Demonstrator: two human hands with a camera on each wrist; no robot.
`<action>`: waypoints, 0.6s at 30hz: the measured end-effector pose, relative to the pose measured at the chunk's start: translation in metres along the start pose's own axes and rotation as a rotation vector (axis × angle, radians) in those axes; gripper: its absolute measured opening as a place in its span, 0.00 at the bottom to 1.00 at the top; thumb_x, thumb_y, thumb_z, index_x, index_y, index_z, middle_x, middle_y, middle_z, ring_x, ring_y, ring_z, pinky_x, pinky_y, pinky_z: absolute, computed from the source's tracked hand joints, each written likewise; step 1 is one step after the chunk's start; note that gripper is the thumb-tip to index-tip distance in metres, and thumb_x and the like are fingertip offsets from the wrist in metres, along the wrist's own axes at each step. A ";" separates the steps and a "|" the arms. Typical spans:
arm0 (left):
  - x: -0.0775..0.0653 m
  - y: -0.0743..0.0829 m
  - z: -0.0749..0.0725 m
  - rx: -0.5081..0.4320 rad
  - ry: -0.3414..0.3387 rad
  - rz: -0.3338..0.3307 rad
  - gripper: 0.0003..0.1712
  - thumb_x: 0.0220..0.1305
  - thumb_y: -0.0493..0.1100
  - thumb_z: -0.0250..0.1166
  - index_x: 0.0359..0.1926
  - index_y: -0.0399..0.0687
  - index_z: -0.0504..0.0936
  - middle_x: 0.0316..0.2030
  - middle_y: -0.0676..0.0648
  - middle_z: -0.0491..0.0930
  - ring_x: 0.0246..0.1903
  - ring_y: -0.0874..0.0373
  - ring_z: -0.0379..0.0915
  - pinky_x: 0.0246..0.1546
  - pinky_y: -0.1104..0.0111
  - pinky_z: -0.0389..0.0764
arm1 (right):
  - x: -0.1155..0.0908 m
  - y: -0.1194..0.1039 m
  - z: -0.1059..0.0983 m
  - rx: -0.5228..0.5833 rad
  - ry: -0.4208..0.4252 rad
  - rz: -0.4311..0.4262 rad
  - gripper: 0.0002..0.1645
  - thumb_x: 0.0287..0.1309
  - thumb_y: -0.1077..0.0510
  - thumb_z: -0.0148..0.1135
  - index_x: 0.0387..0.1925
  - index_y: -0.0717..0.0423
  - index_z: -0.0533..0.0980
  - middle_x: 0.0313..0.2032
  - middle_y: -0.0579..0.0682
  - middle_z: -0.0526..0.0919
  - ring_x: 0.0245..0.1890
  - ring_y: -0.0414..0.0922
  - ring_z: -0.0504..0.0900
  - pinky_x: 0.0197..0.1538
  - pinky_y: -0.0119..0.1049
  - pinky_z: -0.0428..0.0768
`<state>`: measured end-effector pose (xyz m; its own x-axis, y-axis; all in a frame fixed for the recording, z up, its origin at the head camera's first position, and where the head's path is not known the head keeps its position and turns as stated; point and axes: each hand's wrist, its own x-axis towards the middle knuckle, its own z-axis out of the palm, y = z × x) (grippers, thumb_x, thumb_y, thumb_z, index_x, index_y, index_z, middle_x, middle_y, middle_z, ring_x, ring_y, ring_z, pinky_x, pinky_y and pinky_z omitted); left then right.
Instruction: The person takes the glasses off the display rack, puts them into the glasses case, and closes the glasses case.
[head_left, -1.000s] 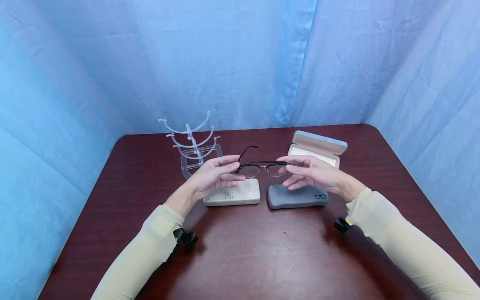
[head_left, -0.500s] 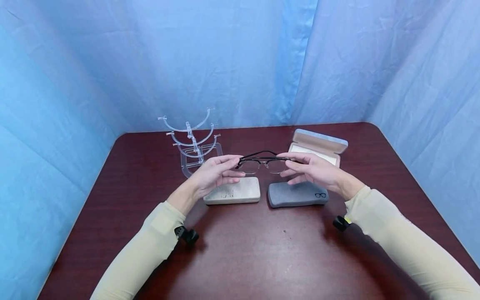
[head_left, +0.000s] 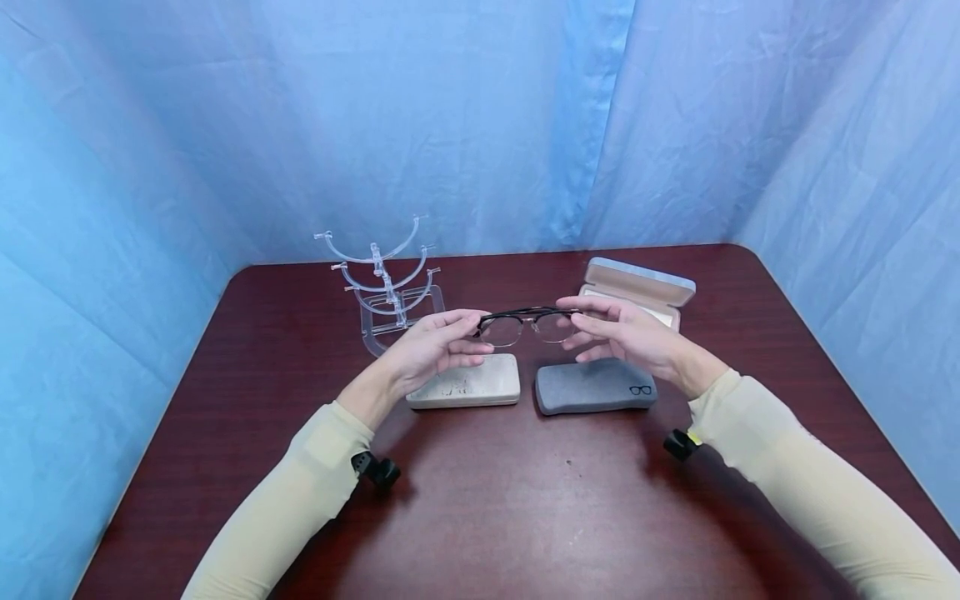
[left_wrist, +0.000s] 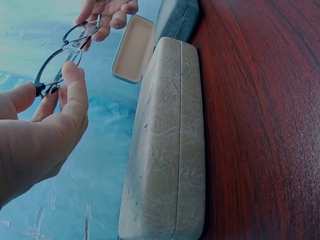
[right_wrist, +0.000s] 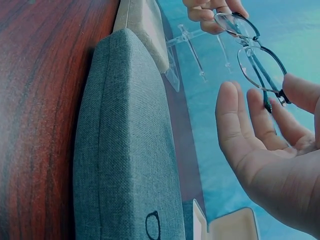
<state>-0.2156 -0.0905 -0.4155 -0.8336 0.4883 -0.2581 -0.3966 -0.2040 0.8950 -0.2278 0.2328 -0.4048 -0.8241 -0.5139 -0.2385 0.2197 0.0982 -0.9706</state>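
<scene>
A pair of half-rim eyeglasses (head_left: 529, 320), black along the top with clear lenses, is held up level between my two hands in the head view. My left hand (head_left: 431, 350) pinches the hinge corner at the left end of the frame. At the opposite corner my right hand (head_left: 637, 337) holds the frame, its thumb (right_wrist: 300, 92) on the hinge and its other fingers spread behind. Both dark temples lie folded across the back of the lenses. A temple tip (right_wrist: 268, 106) shows near the right hand's fingers in the right wrist view.
Below the hands lie a closed beige glasses case (head_left: 480, 383) and a closed grey one (head_left: 577, 392) with a glasses mark. An open case (head_left: 637, 283) stands behind the right hand. At the back left is a clear tiered display stand (head_left: 388, 292). Blue curtains surround the table.
The temple that stood out beside my left hand has swung inward and now lies folded behind the lenses. My right hand's fingers have shifted slightly; the glasses rose a little.
</scene>
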 end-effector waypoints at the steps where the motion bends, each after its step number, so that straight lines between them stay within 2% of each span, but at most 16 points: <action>1: 0.000 0.000 0.000 0.002 -0.002 0.000 0.22 0.80 0.42 0.54 0.68 0.36 0.72 0.49 0.40 0.76 0.42 0.55 0.85 0.47 0.63 0.85 | 0.000 0.000 0.000 0.000 -0.001 0.002 0.29 0.74 0.55 0.59 0.71 0.57 0.67 0.59 0.57 0.78 0.53 0.56 0.83 0.51 0.46 0.85; 8: -0.001 0.002 0.000 -0.005 -0.019 -0.002 0.23 0.80 0.42 0.53 0.68 0.35 0.71 0.47 0.41 0.78 0.41 0.55 0.85 0.46 0.64 0.85 | -0.001 -0.001 0.000 0.006 -0.025 0.003 0.26 0.75 0.56 0.57 0.67 0.64 0.68 0.52 0.56 0.81 0.44 0.47 0.85 0.48 0.43 0.86; 16: -0.002 0.001 0.003 -0.022 -0.035 -0.004 0.21 0.80 0.40 0.52 0.66 0.33 0.71 0.45 0.42 0.78 0.41 0.54 0.85 0.46 0.64 0.86 | -0.004 -0.002 -0.002 -0.002 -0.037 0.014 0.28 0.76 0.57 0.55 0.68 0.69 0.64 0.51 0.57 0.80 0.42 0.46 0.84 0.48 0.42 0.86; 18: -0.001 0.001 0.004 -0.024 -0.035 -0.006 0.20 0.80 0.40 0.52 0.65 0.34 0.72 0.46 0.42 0.78 0.40 0.54 0.85 0.46 0.64 0.86 | -0.004 -0.002 -0.003 -0.002 -0.036 0.013 0.27 0.76 0.56 0.55 0.68 0.68 0.66 0.51 0.57 0.80 0.42 0.46 0.84 0.47 0.42 0.86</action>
<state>-0.2135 -0.0881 -0.4126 -0.8173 0.5191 -0.2502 -0.4110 -0.2208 0.8845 -0.2264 0.2374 -0.4022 -0.8015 -0.5432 -0.2501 0.2292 0.1073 -0.9675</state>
